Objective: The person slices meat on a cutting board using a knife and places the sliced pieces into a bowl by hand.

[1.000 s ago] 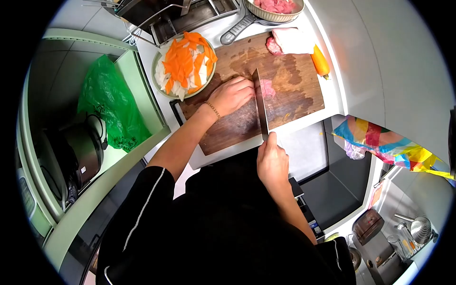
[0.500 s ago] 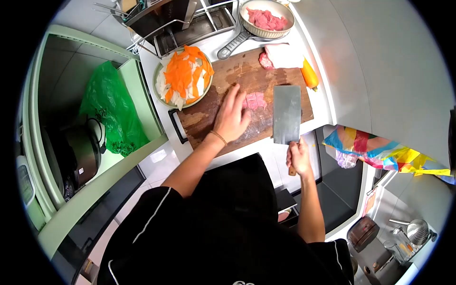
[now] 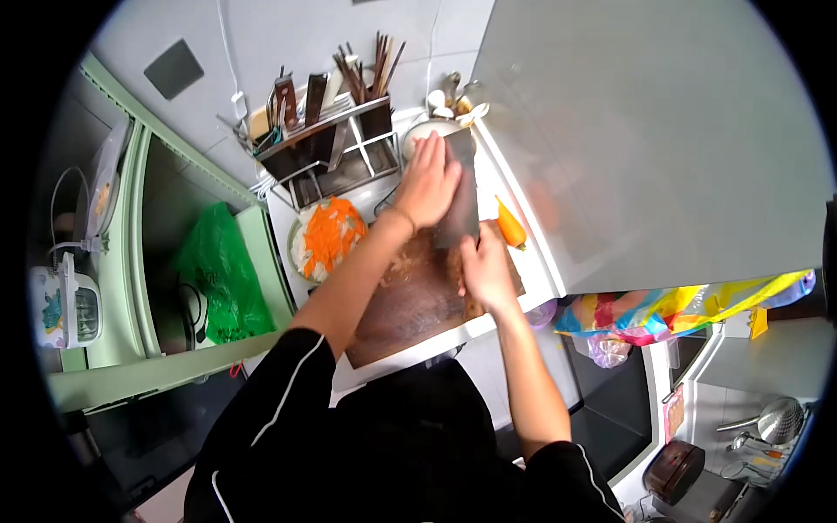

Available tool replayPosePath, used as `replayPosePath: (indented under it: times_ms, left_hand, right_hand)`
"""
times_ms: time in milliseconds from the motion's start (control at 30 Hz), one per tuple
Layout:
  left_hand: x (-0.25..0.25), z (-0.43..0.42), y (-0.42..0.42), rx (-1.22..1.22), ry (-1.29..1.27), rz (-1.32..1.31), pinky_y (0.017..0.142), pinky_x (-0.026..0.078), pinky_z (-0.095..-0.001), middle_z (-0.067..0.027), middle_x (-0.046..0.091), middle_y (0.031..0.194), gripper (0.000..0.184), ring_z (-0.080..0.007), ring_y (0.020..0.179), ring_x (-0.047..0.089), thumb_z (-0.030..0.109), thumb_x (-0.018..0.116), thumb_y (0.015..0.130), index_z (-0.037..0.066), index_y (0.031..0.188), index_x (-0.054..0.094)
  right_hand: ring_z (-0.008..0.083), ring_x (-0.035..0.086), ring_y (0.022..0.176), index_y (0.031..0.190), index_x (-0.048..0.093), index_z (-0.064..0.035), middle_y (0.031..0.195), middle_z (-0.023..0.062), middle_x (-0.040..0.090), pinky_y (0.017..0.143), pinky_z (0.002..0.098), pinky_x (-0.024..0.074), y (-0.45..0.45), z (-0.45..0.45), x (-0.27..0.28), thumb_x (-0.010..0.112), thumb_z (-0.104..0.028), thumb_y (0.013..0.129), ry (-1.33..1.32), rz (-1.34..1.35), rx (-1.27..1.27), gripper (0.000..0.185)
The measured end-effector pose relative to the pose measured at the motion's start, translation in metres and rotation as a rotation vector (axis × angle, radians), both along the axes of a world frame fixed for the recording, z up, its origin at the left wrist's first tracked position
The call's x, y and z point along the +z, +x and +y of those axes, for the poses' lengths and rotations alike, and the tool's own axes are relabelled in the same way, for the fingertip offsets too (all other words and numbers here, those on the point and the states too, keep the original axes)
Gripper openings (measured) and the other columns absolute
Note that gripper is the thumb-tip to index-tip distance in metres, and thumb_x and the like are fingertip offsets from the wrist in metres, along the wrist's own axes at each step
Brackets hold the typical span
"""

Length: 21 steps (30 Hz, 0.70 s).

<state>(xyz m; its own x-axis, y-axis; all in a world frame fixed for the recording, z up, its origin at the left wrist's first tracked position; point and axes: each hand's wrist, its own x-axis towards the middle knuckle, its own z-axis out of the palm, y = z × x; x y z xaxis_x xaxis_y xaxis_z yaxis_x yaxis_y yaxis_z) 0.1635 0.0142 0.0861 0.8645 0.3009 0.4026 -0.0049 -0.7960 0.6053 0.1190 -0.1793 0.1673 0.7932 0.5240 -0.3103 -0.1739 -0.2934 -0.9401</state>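
My right hand (image 3: 484, 272) is closed round the handle of a cleaver (image 3: 459, 192), whose broad blade points up toward the pan. My left hand (image 3: 427, 185) has its fingers stretched out against the blade's left side, over the pan's near part. Behind the hand and blade only the rim of the pan (image 3: 418, 132) shows; its meat is hidden. Below lies the wooden cutting board (image 3: 401, 305), with no meat slices visible on its bare part. A plate of orange and white slices (image 3: 330, 235) stands left of the board.
A carrot (image 3: 510, 224) lies right of the board. Behind the plate is a rack (image 3: 327, 139) with knives and chopsticks. A green bag (image 3: 225, 275) sits in the open cabinet at left. A colourful bag (image 3: 689, 309) hangs at right.
Both hands and the cleaver have moved away from me, from the board to the pan. My left hand has come against the blade. The meat slices are gone from view. The camera view has tilted up.
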Motion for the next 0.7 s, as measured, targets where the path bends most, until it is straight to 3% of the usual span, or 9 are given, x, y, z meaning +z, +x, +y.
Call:
replayPosePath:
  times_ms: [100,133,300,333,400,467,567,667,700]
  left_hand:
    - [0.028,0.052,0.06,-0.057,-0.251,0.306,0.107,0.046,-0.048,-0.0324,0.067,0.121,0.043,-0.047,0.116,0.062,0.03,0.046,0.104,-0.005,0.114,0.069]
    - [0.032,0.066,0.072,-0.056,-0.082,0.464,0.1,0.05,-0.0498,-0.0291,0.07,0.118,0.042,-0.0455,0.107,0.067,0.03,0.048,0.102,0.0,0.119,0.071]
    - [0.049,0.046,0.063,0.072,-0.494,-0.191,0.1,0.053,-0.0422,-0.0272,0.071,0.121,0.039,-0.038,0.114,0.069,0.02,0.049,0.103,-0.001,0.131,0.066]
    - [0.054,0.032,0.042,-0.086,-0.37,-0.21,0.103,0.052,-0.0382,-0.0248,0.069,0.13,0.041,-0.0335,0.12,0.068,0.017,0.047,0.106,-0.003,0.139,0.06]
    - [0.037,0.018,0.027,-0.395,-0.031,-0.275,0.123,0.032,-0.045,-0.023,0.047,0.158,0.053,-0.0363,0.148,0.043,0.029,0.047,0.108,-0.002,0.151,0.049]
    - [-0.003,0.018,0.02,-0.239,0.302,0.01,0.127,0.023,-0.0473,-0.0206,0.035,0.166,0.057,-0.0369,0.155,0.031,0.036,0.042,0.109,0.0,0.153,0.047]
    - [0.004,0.03,0.023,-0.057,0.182,0.493,0.127,0.02,-0.0489,-0.019,0.032,0.168,0.061,-0.036,0.157,0.027,0.041,0.037,0.11,0.001,0.155,0.045]
    - [0.005,0.043,0.031,-0.14,-0.028,0.27,0.129,0.016,-0.0483,-0.0193,0.027,0.17,0.059,-0.0344,0.159,0.02,0.039,0.034,0.112,0.003,0.158,0.04]
    - [0.011,0.036,0.026,-0.188,-0.019,0.107,0.129,0.017,-0.0464,-0.0198,0.028,0.17,0.058,-0.0347,0.159,0.021,0.038,0.033,0.111,0.003,0.157,0.043]
  right_hand:
    - [0.0143,0.052,0.043,0.116,0.055,0.0038,0.068,0.0072,0.056,0.041,0.0336,0.0474,0.036,-0.013,0.034,0.045,-0.014,0.107,-0.099,-0.105,-0.02,0.023]
    - [0.0145,0.053,0.044,0.117,0.056,0.0046,0.068,0.0073,0.057,0.041,0.0339,0.0478,0.044,-0.021,0.035,0.045,-0.014,0.107,-0.118,-0.134,-0.028,0.024]
    - [0.0117,0.049,0.043,0.115,0.054,0.0018,0.065,0.0022,0.051,0.039,0.0308,0.0465,0.069,-0.035,0.036,0.046,-0.013,0.107,-0.063,-0.112,-0.017,0.018]
    - [0.0121,0.049,0.043,0.114,0.053,0.0018,0.065,0.0027,0.051,0.039,0.0309,0.0466,0.075,-0.027,0.033,0.046,-0.013,0.107,-0.041,-0.064,-0.003,0.018]
    - [0.0129,0.049,0.043,0.113,0.051,0.0017,0.066,0.0039,0.052,0.039,0.0312,0.0467,0.087,-0.006,0.02,0.047,-0.013,0.107,-0.001,0.032,0.032,0.017]
    - [0.0138,0.05,0.043,0.113,0.05,0.002,0.065,0.0049,0.052,0.039,0.032,0.0462,0.095,0.01,0.016,0.048,-0.012,0.105,-0.072,0.039,0.038,0.017]
    - [0.0144,0.051,0.043,0.11,0.051,0.0039,0.063,0.0053,0.052,0.038,0.0332,0.045,0.102,0.006,0.023,0.047,-0.011,0.105,-0.144,-0.009,0.075,0.016]
    - [0.0159,0.053,0.043,0.131,0.048,0.0105,0.063,0.0064,0.054,0.039,0.0337,0.046,0.107,-0.01,0.048,0.046,-0.011,0.105,-0.188,-0.017,0.131,0.034]
    - [0.0126,0.053,0.046,0.124,0.052,0.0078,0.064,0.0045,0.053,0.04,0.0327,0.0468,0.106,-0.01,0.054,0.046,-0.012,0.105,-0.225,-0.047,0.134,0.028]
